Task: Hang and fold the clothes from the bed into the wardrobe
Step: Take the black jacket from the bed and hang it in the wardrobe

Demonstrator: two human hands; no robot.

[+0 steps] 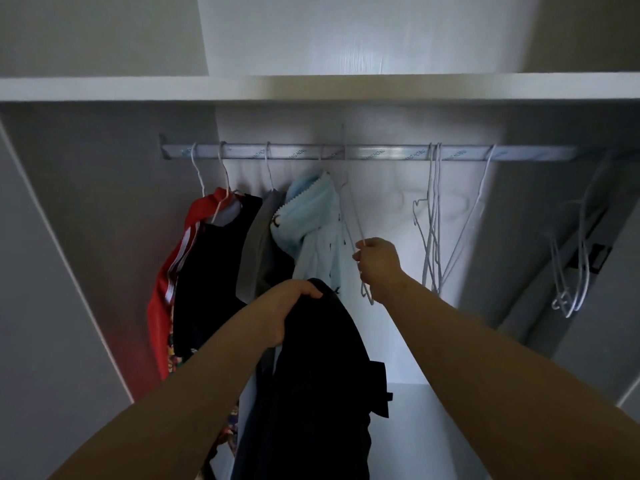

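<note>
My left hand [291, 308] grips the top of a dark garment [318, 375] that hangs down in front of the open wardrobe. My right hand [377, 265] is closed on a white wire hanger [351, 209], held below the metal rail [363, 152]; its hook is off the rail, beside a light blue garment [311, 220]. On the rail's left part hang a red garment [173, 271], a black one [214, 265], a grey one [256, 251] and the light blue one.
Several empty white hangers [433, 220] hang on the right part of the rail. More hangers [571, 265] hang at the far right by the wardrobe side. A white shelf [311, 86] runs above the rail. The wardrobe's left wall [86, 237] stands close to the red garment.
</note>
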